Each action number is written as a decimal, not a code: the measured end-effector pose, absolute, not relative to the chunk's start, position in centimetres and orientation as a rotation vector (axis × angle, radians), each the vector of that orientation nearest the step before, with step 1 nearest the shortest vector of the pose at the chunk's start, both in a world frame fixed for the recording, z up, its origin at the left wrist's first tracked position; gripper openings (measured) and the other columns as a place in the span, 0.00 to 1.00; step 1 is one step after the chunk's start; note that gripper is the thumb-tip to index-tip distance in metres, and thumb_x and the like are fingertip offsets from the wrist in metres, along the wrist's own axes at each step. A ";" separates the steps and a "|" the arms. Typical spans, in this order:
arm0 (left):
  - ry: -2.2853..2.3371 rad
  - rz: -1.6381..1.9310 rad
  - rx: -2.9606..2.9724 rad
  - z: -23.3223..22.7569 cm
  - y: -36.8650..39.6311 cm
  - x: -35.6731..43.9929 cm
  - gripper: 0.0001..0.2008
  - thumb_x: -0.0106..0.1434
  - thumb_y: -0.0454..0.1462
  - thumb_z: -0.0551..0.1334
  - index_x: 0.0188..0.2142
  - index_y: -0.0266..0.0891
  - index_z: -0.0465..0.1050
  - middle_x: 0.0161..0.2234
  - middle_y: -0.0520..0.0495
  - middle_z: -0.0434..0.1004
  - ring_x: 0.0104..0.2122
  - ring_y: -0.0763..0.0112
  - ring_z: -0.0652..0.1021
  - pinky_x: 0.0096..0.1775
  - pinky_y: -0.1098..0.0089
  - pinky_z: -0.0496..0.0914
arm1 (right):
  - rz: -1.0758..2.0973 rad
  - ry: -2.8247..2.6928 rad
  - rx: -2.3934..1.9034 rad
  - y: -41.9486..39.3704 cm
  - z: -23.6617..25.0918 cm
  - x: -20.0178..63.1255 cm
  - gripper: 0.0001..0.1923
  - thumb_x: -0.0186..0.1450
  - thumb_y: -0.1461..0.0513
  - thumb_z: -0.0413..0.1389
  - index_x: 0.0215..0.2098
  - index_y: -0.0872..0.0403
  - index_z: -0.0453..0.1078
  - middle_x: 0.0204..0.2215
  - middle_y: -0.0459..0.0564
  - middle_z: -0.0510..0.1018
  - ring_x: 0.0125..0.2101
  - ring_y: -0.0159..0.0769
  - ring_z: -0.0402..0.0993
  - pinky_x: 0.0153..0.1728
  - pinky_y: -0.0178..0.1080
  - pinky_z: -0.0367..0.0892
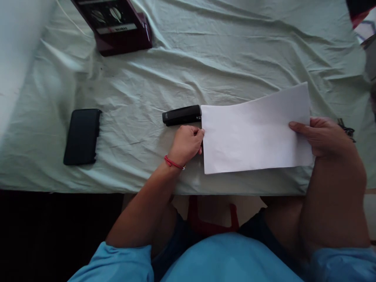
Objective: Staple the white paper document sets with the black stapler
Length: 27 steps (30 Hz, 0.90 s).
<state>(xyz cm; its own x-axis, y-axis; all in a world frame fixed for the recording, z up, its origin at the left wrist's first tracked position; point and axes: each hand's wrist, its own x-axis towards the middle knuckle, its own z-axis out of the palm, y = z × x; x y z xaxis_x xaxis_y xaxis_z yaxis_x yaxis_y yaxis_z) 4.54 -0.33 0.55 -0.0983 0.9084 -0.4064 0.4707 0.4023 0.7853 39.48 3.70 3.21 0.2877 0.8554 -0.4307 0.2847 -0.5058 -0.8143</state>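
Two hands (left hand [185, 144], right hand [320, 136]) hold one paper [255, 131], one stapler [182, 115]

Seen from above, the left hand [185, 144] pinches the left edge of a white sheet of paper [256, 131], just beside a black stapler [182, 115] that lies at the sheet's upper left corner. The right hand [321, 136] grips the sheet's right edge, thumb on top. A red thread [173, 162] circles the left wrist. All rests on a surface under a wrinkled pale green cloth [205, 58]. A black phone [82, 136] lies well to the left, a maroon box [116, 24] at the far edge.
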 end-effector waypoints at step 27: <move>1.899 0.910 2.214 -1.9 -0.7 1.2 0.28 0.69 0.23 0.56 0.65 0.36 0.78 0.68 0.37 0.78 0.70 0.51 0.74 0.74 0.48 0.64 | 1.239 -0.939 -1.950 3.8 3.5 38.1 0.07 0.59 0.61 0.69 0.37 0.54 0.83 0.33 0.50 0.84 0.27 0.32 0.76 0.23 0.30 0.71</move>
<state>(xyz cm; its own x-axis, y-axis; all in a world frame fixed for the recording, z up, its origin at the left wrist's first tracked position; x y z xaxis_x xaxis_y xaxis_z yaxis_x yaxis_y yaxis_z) 1.22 -0.66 -1.91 0.0520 0.9245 0.3776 0.8733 -0.2255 0.4318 38.09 3.83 3.48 0.3013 0.8292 -0.4707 0.2295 -0.5422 -0.8083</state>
